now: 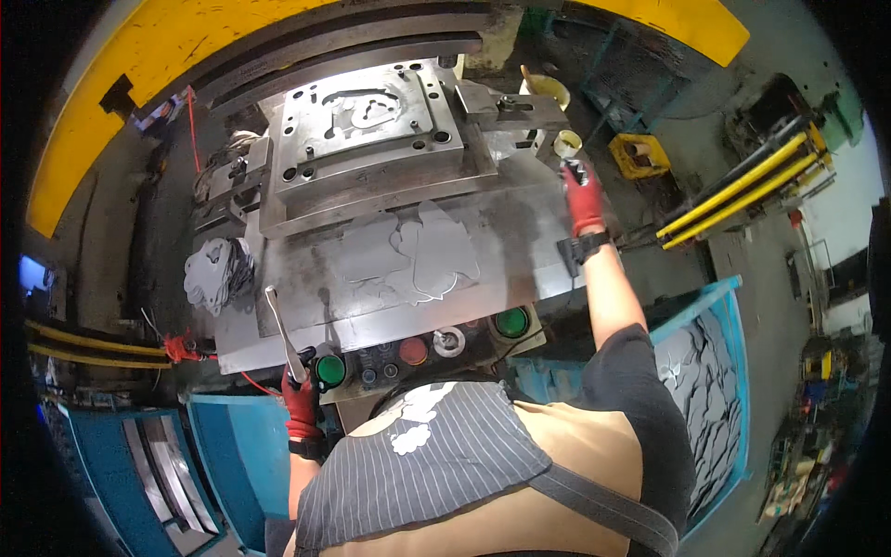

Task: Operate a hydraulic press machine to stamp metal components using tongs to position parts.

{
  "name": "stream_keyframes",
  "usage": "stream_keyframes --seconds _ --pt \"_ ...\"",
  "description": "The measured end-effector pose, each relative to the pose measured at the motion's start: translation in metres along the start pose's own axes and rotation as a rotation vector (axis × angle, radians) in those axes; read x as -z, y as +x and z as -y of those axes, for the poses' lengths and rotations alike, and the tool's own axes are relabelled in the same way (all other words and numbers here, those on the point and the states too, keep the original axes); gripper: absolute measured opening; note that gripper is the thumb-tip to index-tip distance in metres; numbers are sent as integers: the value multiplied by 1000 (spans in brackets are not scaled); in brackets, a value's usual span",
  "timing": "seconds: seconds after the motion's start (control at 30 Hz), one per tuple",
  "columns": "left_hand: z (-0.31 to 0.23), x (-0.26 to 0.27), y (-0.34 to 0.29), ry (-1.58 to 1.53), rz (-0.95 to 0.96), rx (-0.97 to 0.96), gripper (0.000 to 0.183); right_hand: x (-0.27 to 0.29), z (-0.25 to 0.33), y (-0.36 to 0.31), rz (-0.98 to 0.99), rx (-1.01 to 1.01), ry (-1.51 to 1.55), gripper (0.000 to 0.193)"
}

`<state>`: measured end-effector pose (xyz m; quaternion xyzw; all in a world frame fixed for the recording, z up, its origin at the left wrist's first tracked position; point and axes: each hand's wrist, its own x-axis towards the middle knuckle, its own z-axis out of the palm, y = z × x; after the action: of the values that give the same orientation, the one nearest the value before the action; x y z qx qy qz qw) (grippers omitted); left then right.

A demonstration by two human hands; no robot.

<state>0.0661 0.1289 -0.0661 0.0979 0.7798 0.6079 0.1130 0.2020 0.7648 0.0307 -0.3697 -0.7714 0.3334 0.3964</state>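
My left hand (300,404), in a red glove with dark fingertips, is closed round a long, slim metal tool (284,330). Its rounded end points up and away, over the near left edge of the metal table (520,241). My right hand (583,197), gloved the same way, reaches out past the table's far right. It is close to a small pale pot (567,143); its fingers are too small and dark to read. Flat grey sheet-metal pieces (444,249) lie on the table between my arms. A stack of cut metal plates (220,274) sits at the left.
Beyond the table stands a steel die (371,158) with a shaped recess, under a yellow press frame (204,42). A control panel with green buttons (511,322) and a red button (413,350) is below the near edge. A blue bin (740,390) of metal pieces stands right.
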Motion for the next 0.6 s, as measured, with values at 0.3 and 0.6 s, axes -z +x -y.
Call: stream_keyframes --seconds 0.3,0.6 --pt "-44 -29 -42 -49 -269 245 30 -46 -61 110 77 -227 -551 57" --pt "-77 -42 -82 -230 -518 299 28 -40 -97 131 18 -150 -714 28"
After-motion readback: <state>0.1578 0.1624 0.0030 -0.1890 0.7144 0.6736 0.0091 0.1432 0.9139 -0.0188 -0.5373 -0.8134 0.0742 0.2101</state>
